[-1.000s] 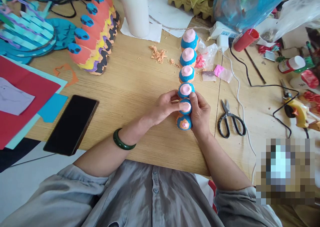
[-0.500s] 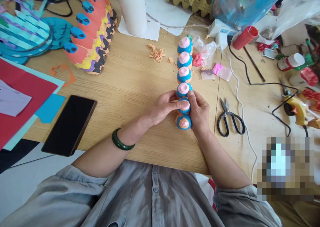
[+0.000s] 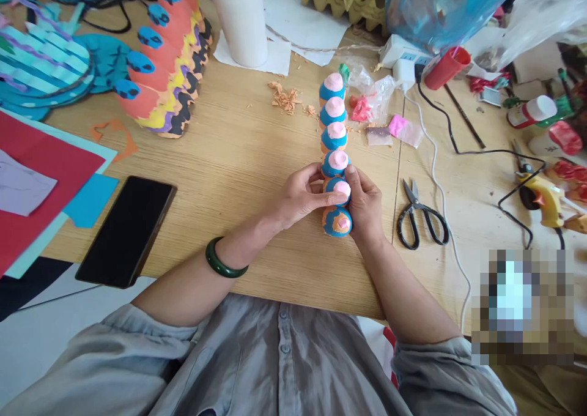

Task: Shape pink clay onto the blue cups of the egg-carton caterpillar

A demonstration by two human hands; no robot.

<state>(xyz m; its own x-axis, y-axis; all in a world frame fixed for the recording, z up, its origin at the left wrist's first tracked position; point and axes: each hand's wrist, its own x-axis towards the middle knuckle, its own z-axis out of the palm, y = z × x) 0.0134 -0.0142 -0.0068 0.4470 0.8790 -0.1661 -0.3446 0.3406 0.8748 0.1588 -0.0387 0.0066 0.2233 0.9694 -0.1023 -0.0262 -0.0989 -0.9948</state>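
Just changed: pink tip of the second cup from the near end (image 3: 342, 188) now showing clear of the fingers, after a small slide of the left hand toward the left; far end of the row also swung slightly left, though head movement may account for that.

Left hand (image 3: 300, 199): narrow, curled grip, with fingertips (image 3: 331, 199) lying across the near-left side of that cup, just below the pink tip.

Right hand (image 3: 364, 205): narrow too, closed around the right side of the same cup, thumb up near the next cup along.

Row of painted egg-carton cups (image 3: 334, 153): blue and orange with pink tips, in one line from near to far, running between the hands on the wooden table (image 3: 257, 263).

Nearest cup (image 3: 337, 221): just below both hands, touching the gripped cup, not held.

To the right: black-handled scissors (image 3: 422, 223), then a yellow hot glue gun (image 3: 541, 199).

To the left: black smartphone (image 3: 126, 232), with a jade bangle (image 3: 224, 263) on the left wrist.

Far side: orange wood shavings (image 3: 284, 100) just beside the row.
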